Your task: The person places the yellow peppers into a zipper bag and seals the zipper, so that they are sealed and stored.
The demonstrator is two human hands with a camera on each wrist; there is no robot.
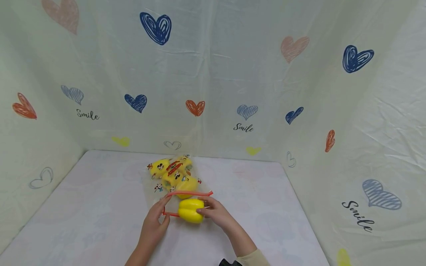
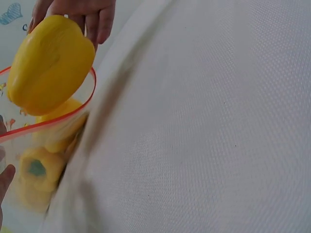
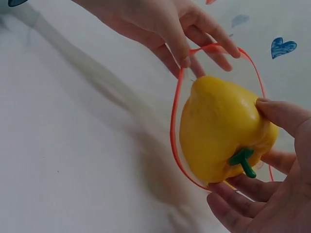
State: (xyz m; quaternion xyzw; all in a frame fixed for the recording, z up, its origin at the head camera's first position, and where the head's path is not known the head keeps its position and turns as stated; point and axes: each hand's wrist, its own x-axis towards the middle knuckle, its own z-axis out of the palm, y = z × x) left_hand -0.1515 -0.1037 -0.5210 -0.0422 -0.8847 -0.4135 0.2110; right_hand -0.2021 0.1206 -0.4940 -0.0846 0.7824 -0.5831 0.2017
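Observation:
My right hand (image 1: 215, 212) grips a toy yellow bell pepper (image 1: 189, 211), thumb on one side and fingers on the other. The pepper's green stem (image 3: 244, 158) faces the palm side in the right wrist view. A clear zip bag, printed with cartoon figures, has its red-edged mouth (image 1: 191, 193) spread wide around the pepper's far end. At the left side of that mouth, my left hand (image 1: 154, 220) pinches the rim between thumb and fingers. Several more yellow peppers (image 2: 41, 167) lie inside the bag, one showing a green patch.
A white cloth covers the table (image 1: 100, 207). Behind it and at both sides hang pale curtains (image 1: 213, 74) printed with hearts and the word Smile. The filled part of the bag (image 1: 173, 168) lies toward the table's back edge.

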